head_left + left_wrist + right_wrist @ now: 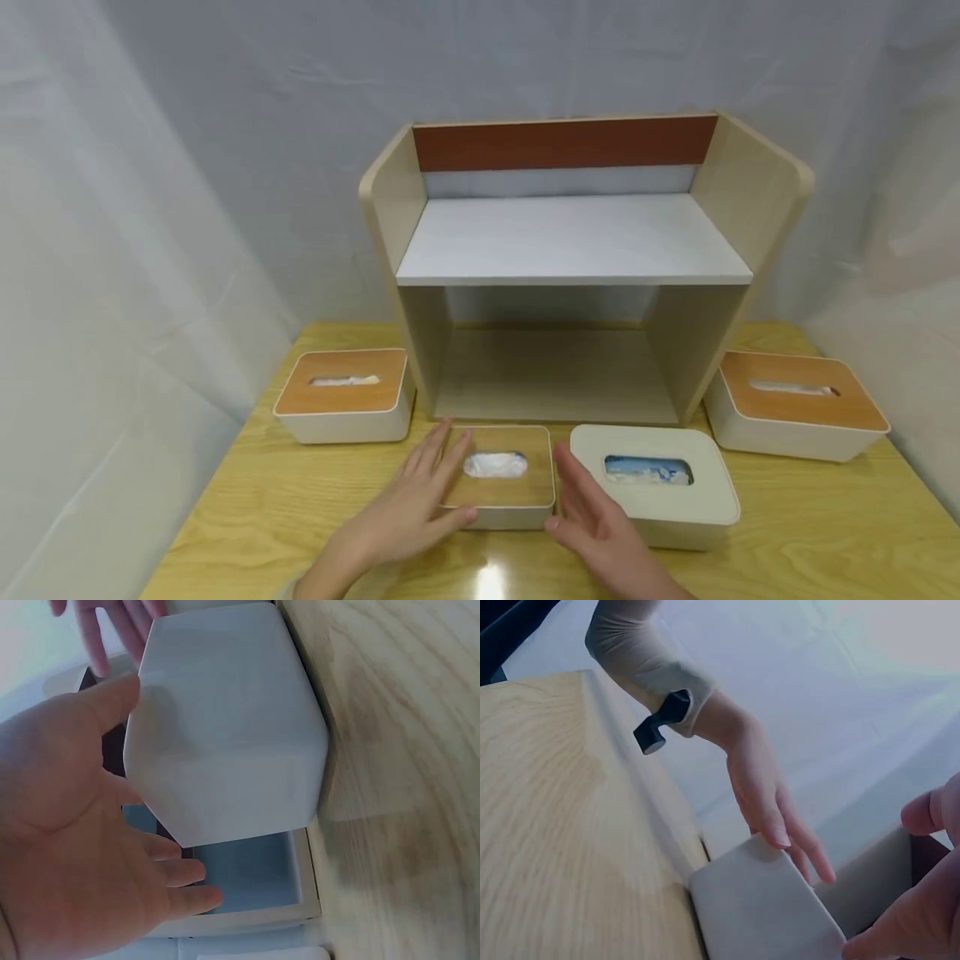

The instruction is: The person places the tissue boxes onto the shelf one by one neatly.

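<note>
Hands flank the small wood-lidded tissue box (498, 479) on the near surface (300, 517): left hand (420, 500) spread touching its lid, right hand (592, 517) spread beside it; box unlifted, shelf unit (573, 242) bare

Wooden table (285, 508): shelf unit (577, 267), four tissue boxes (501, 477).

Left hand (420, 500): I am seeing it reaching forward, palm angled inward, fingers (438, 450) straight and slightly spread.
Left thumb: it is pointing toward the right hand, extended low.
Right hand (592, 517): I am watching it hovering opposite, palm facing the left, fingers (573, 483) straight and together.
Forearms: both are entering from the bottom edge, converging forward.
Left sleeve (641, 664): a beige cuff is covering the wrist, with a dark strap showing at its edge.
</note>
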`<state>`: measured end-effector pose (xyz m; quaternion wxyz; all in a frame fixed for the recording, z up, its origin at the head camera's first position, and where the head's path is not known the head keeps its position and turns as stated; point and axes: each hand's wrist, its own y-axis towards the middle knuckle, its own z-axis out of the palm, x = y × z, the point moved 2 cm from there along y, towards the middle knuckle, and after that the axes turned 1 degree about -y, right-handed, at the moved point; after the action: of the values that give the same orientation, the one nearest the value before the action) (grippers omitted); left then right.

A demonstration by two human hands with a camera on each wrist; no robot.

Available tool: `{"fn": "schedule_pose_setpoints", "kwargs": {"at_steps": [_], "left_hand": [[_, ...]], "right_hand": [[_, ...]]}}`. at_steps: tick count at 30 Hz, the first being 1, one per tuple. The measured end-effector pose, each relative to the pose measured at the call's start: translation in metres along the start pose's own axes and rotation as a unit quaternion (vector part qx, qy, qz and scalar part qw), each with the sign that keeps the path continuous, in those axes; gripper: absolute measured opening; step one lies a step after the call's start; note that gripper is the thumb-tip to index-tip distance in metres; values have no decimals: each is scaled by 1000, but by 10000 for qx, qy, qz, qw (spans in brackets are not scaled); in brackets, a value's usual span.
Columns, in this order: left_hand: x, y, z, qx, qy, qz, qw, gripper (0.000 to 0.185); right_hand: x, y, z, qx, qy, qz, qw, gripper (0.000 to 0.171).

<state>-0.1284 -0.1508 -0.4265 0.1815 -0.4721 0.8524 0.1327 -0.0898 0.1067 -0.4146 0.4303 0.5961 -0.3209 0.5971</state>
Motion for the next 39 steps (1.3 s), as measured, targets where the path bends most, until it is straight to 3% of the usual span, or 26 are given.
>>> {"fn": "schedule_pose_setpoints", "kwargs": {"at_steps": [6, 12, 15, 18, 23, 26, 34, 39], "left_hand": [[3, -4, 1, 15, -512, -337, 9981, 90], [7, -5, 2, 67, -1178, -603, 9912, 100], [8, -7, 2, 98, -1614, -677, 9845, 102], [9, -9, 2, 229, -2332, -633, 9701, 97], [8, -12, 4, 563, -3673, -466, 9272, 88], [8, -14, 5, 561, -3937, -466, 9163, 87], [8, -10, 3, 156, -3807, -669, 9221, 87], [9, -6, 2, 67, -3899, -652, 9185, 85]], "right_hand": [[-9, 1, 9, -142, 136, 799, 9966, 88], [-27, 2, 20, -323, 312, 551, 9975, 92], [-40, 1, 21, -566, -46, 906, 9943, 95], [-47, 1, 21, -739, -299, 1325, 9880, 96], [-50, 4, 22, -897, -253, 1439, 9852, 98], [-50, 5, 23, -914, -201, 1459, 9849, 99], [-46, 12, 27, -1027, -474, 1281, 9853, 99], [-46, 18, 30, -1289, -736, 1289, 9805, 99]]}}
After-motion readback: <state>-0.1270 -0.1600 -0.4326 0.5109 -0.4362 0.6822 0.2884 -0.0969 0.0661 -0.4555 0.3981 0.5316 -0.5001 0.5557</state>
